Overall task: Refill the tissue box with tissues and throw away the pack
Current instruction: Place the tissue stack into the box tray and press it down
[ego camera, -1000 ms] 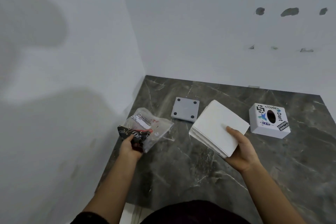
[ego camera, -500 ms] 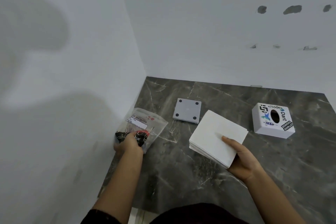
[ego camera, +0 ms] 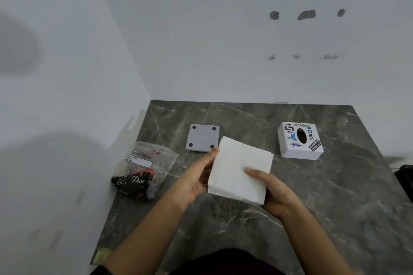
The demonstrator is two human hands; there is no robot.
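A white stack of tissues (ego camera: 240,166) is held above the dark marble table (ego camera: 335,196) between both hands. My left hand (ego camera: 196,177) grips its left edge. My right hand (ego camera: 271,190) grips its near right corner, thumb on top. The emptied clear plastic pack (ego camera: 143,168), printed black and red, lies crumpled at the table's left side by the wall. The white tissue box (ego camera: 300,140), covered in stickers with an oval slot on top, sits at the right. Its grey square base plate (ego camera: 202,137) with round feet lies flat behind the stack.
White walls close the table on the left and at the back. A dark object (ego camera: 405,177) shows at the right edge of the view, beyond the table.
My left hand let go of the plastic pack, which now lies on the table, and moved right onto the tissue stack's left edge. The stack has shifted slightly left and nearer.
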